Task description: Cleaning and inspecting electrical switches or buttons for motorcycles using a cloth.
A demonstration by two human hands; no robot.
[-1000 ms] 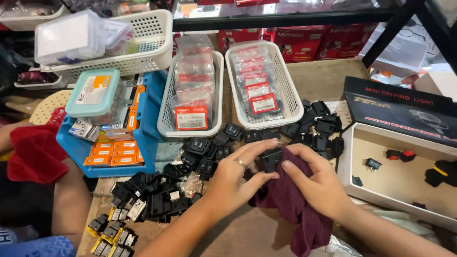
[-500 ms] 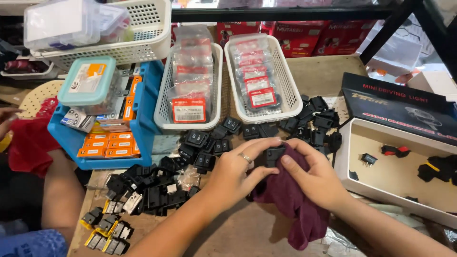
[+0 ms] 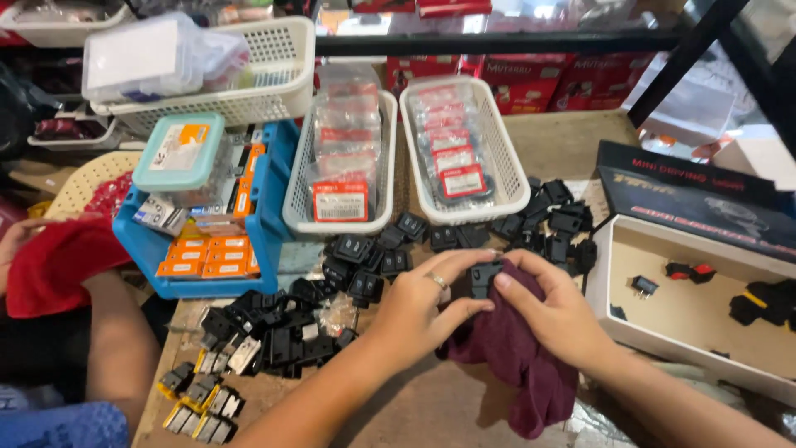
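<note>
Far left there's someone else's arm (image 3: 116,332) in a red sleeve just resting by the desk (image 3: 431,406) edge, not mine. Next to it sits the blue bin (image 3: 265,224) with orange packets and a teal-lidded box (image 3: 178,149) on top, then the loose heap of black switches (image 3: 274,332) spread over the desk, with two white baskets (image 3: 390,158) of bagged parts behind. Compared with half a second back not much has moved: my hands sit in about the same spot, the view has only drifted a bit, so I'd say I'm mid-wipe on the same piece rather than swapping to a new one. My left hand (image 3: 414,311) comes in from the lower left, wrist low, fingers curled round, thumb and fingertips pinching the black switch (image 3: 483,278) from its left side. That switch sits right between both hands, just above the maroon cloth (image 3: 514,357). My right hand (image 3: 555,319) reaches in from the lower right, clenched on the bunched cloth and pressing it up against the switch, the rest of the cloth trailing down onto the desk. Further right is the open cardboard box (image 3: 688,315) with a few small parts inside.
</note>
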